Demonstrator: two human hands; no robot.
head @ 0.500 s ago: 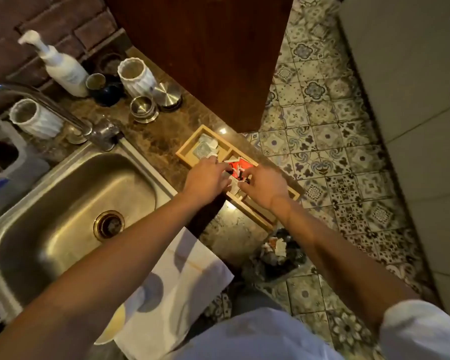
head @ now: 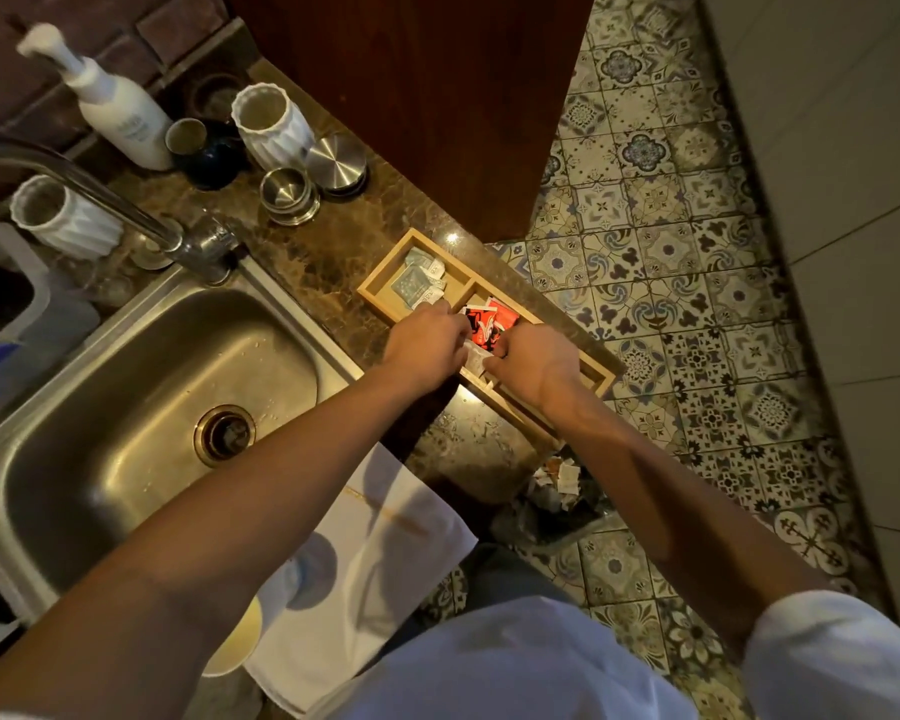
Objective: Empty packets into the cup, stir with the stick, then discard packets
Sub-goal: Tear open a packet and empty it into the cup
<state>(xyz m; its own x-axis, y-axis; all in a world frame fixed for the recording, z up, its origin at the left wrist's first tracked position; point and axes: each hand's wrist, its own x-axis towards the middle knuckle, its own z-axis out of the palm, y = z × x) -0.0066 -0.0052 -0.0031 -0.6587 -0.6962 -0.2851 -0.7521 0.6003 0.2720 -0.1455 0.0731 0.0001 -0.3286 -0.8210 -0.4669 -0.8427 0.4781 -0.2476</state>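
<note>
Head view: both hands, left (head: 427,341) and right (head: 533,362), fingers curled, pinching a white packet (head: 475,362) between them over the wooden tray (head: 380,293).

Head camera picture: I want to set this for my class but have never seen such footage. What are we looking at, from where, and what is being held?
There is no machine here: a person wears a camera on the head, looking down at their own arms. The left hand and right hand meet over a wooden tray on a brown stone counter beside a steel sink. Together their fingers pinch a small white packet. Red packets lie in the tray's middle compartment, pale ones in the far one.
</note>
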